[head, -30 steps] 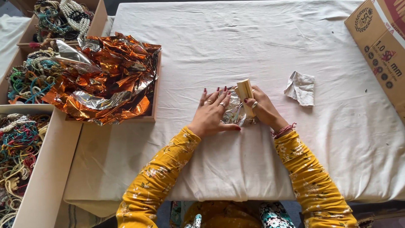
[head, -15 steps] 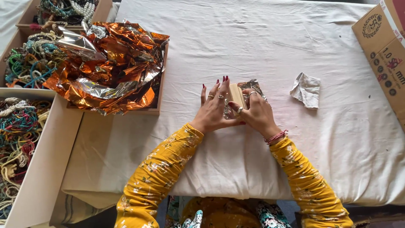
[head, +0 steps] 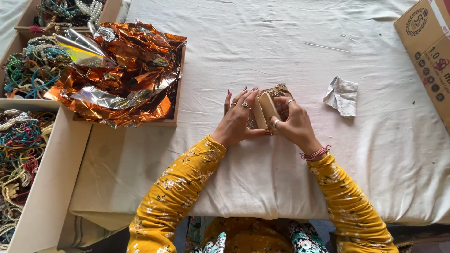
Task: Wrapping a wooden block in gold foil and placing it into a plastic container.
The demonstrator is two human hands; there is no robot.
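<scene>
A small tan cardboard box [head: 266, 109] stands on edge on the white cloth, half wrapped in a sheet of shiny foil [head: 281, 90]. My left hand [head: 238, 119] presses against the box's left side with the fingers spread upward. My right hand [head: 291, 122] grips its right side and the foil behind it. Both sleeves are yellow with a flower print.
A crumpled white paper scrap [head: 342, 95] lies to the right. A tray of orange and silver foil sheets [head: 124, 75] sits at the left, with boxes of beaded jewellery [head: 21, 140] beside it. A brown carton [head: 426, 42] stands at the far right edge.
The box has turned up onto its edge and the foil has come round behind it. Both hands have closed in on its sides.
</scene>
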